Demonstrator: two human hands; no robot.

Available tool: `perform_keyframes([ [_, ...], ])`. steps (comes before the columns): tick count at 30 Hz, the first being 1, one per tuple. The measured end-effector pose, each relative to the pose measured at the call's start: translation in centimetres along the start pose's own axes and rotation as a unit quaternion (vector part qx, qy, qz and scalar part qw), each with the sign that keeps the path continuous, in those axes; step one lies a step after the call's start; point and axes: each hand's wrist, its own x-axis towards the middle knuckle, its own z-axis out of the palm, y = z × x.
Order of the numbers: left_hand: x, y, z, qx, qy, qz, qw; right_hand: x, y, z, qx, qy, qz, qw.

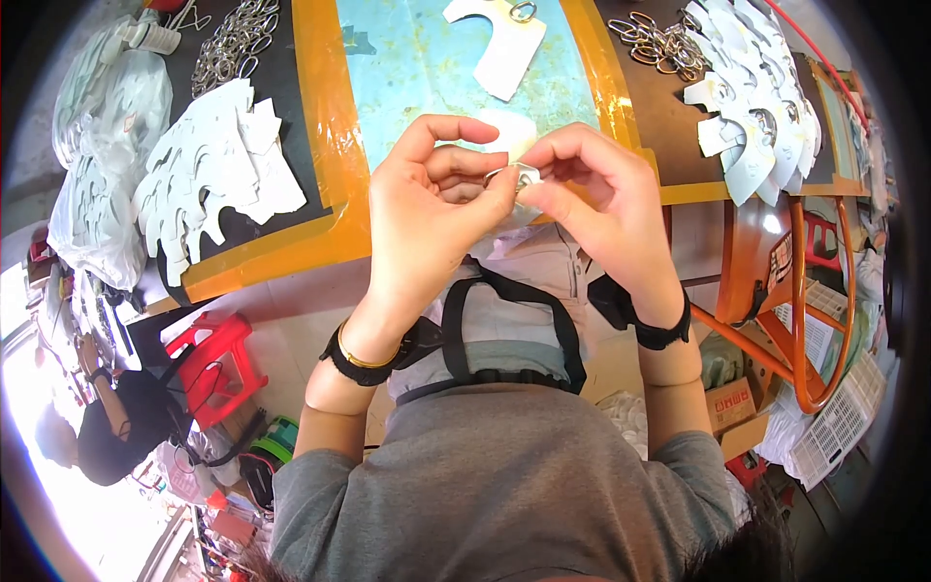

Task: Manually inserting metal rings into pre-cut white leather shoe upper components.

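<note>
Above the front edge of the table (272,254), my left hand (427,189) and my right hand (611,194) meet, fingertips together. Both pinch a small white cut piece (507,133), folded at one end, with part of a metal ring showing at the fold by my left fingertips. Much of the fold and ring is hidden by the fingers. Beyond my hands, on the light blue work mat (417,73), lies a curved white piece (512,53). An oval metal ring (524,12) sits at its upper end.
Curved white pieces (218,160) are stacked at the left, below linked metal rings (236,44) and beside a clear plastic bag (112,116). More rings (659,47) and ringed white pieces (752,102) lie right. A red stool (218,369) and a person (112,427) are lower left; an orange-framed chair (752,281) stands right.
</note>
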Motion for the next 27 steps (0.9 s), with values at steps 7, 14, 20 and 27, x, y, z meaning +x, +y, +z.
perform_keyframes([
  [7, 0.0, -0.1, -0.2, 0.01, -0.042, -0.011, 0.999, 0.2, -1.3, -0.6, -0.321, 0.007, -0.205, 0.925],
  [14, -0.1, -0.4, 0.1, 0.118, -0.071, 0.004, 0.991, -0.5, 0.1, -0.4, -0.234, 0.021, -0.189, 0.953],
  [20, 0.3, 0.3, 0.4, 0.238, -0.096, 0.021, 0.966, 0.4, 0.8, -1.2, -0.209, 0.025, -0.159, 0.965],
  [27, 0.5, 0.8, 0.4, 0.242, -0.115, 0.057, 0.962, -0.2, 0.9, -1.4, -0.137, -0.015, -0.048, 0.989],
])
